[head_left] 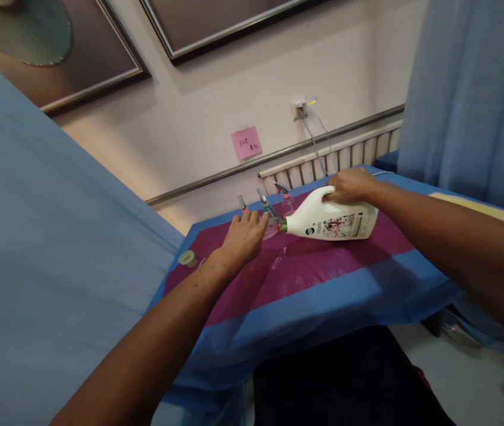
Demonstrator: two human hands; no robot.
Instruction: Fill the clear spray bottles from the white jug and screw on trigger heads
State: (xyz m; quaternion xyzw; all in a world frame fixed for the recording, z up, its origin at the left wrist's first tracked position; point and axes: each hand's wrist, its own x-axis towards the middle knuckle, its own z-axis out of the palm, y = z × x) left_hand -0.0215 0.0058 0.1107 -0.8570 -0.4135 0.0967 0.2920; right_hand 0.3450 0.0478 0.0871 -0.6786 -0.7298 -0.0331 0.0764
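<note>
My right hand (pixel 350 184) grips the handle of a white jug (pixel 344 222) with a printed label. The jug lies tipped nearly on its side, its green spout (pixel 283 225) facing left. By the spout is a clear bottle (pixel 271 229), partly covered by my left hand (pixel 245 235). The left fingers curl at that bottle and seem to hold it; the exact contact is hidden. Just behind stand spray bottles: one with a teal collar (pixel 266 206), one with a pink collar (pixel 287 201), and a grey-and-pink spray head (pixel 242 202) beyond my fingertips.
A pale green cap (pixel 187 258) lies on the maroon sheet (pixel 296 278) over the blue-covered table (pixel 349 290). Blue curtains (pixel 56 225) hang on both sides. Behind are a radiator (pixel 344 157), a plugged-in cable (pixel 311 133) and a pink note (pixel 247 142).
</note>
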